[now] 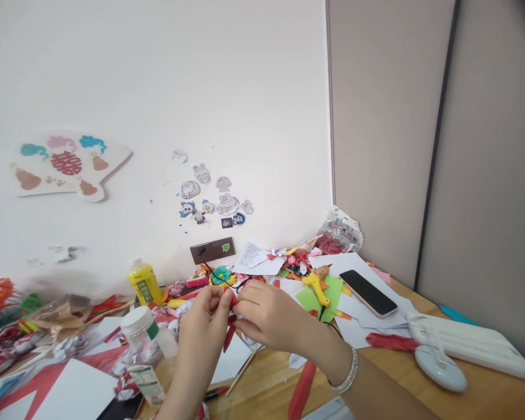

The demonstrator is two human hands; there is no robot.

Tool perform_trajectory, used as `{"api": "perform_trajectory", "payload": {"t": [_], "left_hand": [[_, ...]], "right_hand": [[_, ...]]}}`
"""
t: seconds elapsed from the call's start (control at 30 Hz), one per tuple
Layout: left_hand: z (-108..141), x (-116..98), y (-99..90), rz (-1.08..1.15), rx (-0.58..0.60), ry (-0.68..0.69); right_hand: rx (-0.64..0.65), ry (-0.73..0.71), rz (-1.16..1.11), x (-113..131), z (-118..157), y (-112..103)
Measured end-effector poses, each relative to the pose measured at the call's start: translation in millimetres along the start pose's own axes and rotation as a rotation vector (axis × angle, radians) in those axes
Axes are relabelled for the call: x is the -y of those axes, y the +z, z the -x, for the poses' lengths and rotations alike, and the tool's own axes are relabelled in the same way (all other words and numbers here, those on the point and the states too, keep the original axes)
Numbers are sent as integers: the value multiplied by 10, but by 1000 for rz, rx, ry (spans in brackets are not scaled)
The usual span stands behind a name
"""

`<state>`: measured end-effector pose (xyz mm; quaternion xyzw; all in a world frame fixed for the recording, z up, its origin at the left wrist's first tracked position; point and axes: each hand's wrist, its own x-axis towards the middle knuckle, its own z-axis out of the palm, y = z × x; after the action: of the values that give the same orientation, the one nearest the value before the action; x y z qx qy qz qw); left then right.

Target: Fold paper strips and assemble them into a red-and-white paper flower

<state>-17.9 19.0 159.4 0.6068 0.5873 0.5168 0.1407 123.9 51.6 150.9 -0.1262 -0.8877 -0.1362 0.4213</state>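
Note:
My left hand (206,318) and my right hand (269,315) meet over the desk, both with fingers closed on a piece of folded red paper (229,338). Most of the paper is hidden behind the fingers; a pointed red end hangs below them. Under my hands lies a white sheet of paper (230,360). Beside my left wrist stands a clear plastic jar with a white lid (139,319). Below my right hand, a red paper strip (301,389) rests on the wood.
A yellow hot glue gun (317,289) lies on green paper (304,299), near a phone (368,293). A mouse (440,367) and a white keyboard (472,344) sit at the right. A yellow bottle (144,283) stands by the wall, with paper scraps around it.

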Motion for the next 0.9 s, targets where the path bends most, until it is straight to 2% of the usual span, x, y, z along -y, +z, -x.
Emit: {"api": "perform_trajectory", "payload": {"t": [0.17, 0.27, 0.33, 0.4, 0.43, 0.5, 0.57, 0.63, 0.73, 0.8, 0.9], "left_hand": [[-7, 12, 11, 125, 25, -40], [-11, 14, -17, 234, -14, -25], [-12, 8, -46, 317, -86, -16], [-8, -4, -65, 392, -150, -24], [-2, -13, -64, 429, -166, -27], [14, -37, -43, 486, -174, -18], [37, -67, -8, 528, -147, 1], [58, -100, 19, 558, -86, -1], [78, -148, 5, 544, -9, -15], [79, -169, -40, 472, 24, 28], [68, -177, -115, 313, 152, 113]], "right_hand": [[-2, -75, 21, -22, 4, 24], [-45, -17, -79, -22, -7, -60], [-165, 123, -169, -19, -12, -155], [-323, 346, -248, -21, -9, -244], [-359, 453, -304, -25, -6, -276], [-334, 613, -452, -42, 2, -304], [-273, 708, -593, -66, 5, -290], [-281, 776, -674, -87, 2, -262], [-282, 778, -703, -80, -11, -258], [-236, 711, -666, -45, -22, -289], [-156, 594, -601, 21, -35, -344]]}}
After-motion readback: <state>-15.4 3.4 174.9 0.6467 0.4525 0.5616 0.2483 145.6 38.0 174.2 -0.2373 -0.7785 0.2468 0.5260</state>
